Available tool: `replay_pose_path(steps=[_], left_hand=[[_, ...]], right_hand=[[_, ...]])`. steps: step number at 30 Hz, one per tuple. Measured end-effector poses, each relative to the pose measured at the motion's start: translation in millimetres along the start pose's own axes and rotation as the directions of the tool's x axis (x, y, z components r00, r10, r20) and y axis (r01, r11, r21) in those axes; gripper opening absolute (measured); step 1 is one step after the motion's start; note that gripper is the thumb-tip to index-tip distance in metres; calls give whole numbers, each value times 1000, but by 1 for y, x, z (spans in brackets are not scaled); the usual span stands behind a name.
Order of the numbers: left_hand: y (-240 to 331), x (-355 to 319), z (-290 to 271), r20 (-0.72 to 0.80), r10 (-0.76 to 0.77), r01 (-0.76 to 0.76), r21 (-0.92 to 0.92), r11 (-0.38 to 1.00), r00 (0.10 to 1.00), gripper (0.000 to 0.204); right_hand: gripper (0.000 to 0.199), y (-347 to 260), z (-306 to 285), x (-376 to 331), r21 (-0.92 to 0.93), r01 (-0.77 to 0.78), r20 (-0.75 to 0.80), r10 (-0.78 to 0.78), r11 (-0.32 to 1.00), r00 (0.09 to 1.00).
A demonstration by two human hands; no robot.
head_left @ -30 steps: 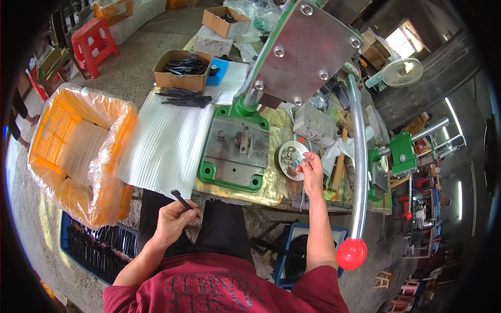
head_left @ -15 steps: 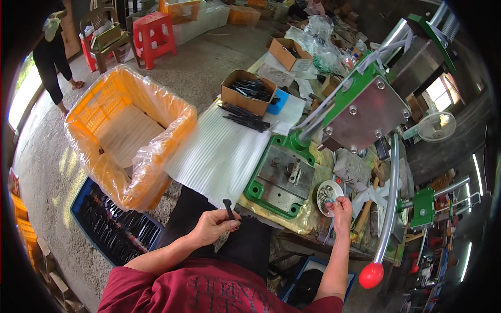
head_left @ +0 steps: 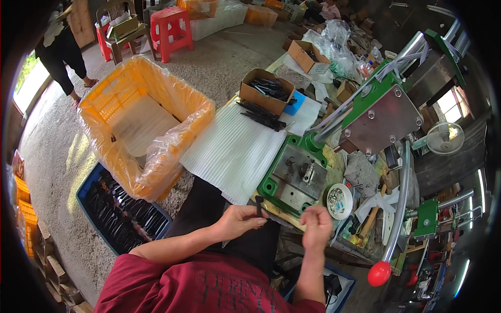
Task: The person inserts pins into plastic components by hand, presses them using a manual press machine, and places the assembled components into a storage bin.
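My left hand point(head_left: 241, 221) is closed on a short black bar-shaped piece point(head_left: 259, 205) with a wider top end, held upright above my lap. My right hand point(head_left: 316, 226), slightly smeared by motion, has its fingers pinched together near the front right corner of the press base point(head_left: 269, 186). Whatever those fingers hold is too small to make out. Just beyond that hand sits a white dish point(head_left: 330, 198) of small metal parts. The green hand press carries a steel plate with a small metal fixture point(head_left: 309, 173) on it.
A red-knobbed lever point(head_left: 379, 273) hangs at the right. White foam sheet point(head_left: 229, 151) bears loose black pieces point(head_left: 261, 116) beside a cardboard box point(head_left: 251, 97) of more. A plastic-lined yellow crate point(head_left: 201, 117) and a blue crate point(head_left: 97, 225) stand left. A person point(head_left: 60, 60) stands far left.
My right hand has left the dish and come leftward, closer to my left hand. My left hand still holds the black piece. The whole view has shifted slightly.
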State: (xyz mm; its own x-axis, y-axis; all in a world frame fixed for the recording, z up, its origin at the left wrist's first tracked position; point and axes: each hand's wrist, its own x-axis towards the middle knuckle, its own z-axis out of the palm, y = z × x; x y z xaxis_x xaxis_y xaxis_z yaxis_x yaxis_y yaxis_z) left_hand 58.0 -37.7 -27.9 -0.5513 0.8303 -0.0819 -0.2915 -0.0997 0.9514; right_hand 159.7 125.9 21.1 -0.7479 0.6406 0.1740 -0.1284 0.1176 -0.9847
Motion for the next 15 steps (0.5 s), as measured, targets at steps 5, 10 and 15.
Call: replay_pose_path(steps=[5,10,15], left_hand=[[8,4,6,-31,328,-304,296,905,944,12],[7,-2,4,-4,500,-414,553,723,866,12],[8,-5,-3,111,577,-494,661,565,809,15]], right_hand=[[13,12,42,-26,16,-96,59,95,995,994],[18,24,49,-36,16,-174,105,171,985,980],[18,27,55,-39,12,-170,92,168,985,981]])
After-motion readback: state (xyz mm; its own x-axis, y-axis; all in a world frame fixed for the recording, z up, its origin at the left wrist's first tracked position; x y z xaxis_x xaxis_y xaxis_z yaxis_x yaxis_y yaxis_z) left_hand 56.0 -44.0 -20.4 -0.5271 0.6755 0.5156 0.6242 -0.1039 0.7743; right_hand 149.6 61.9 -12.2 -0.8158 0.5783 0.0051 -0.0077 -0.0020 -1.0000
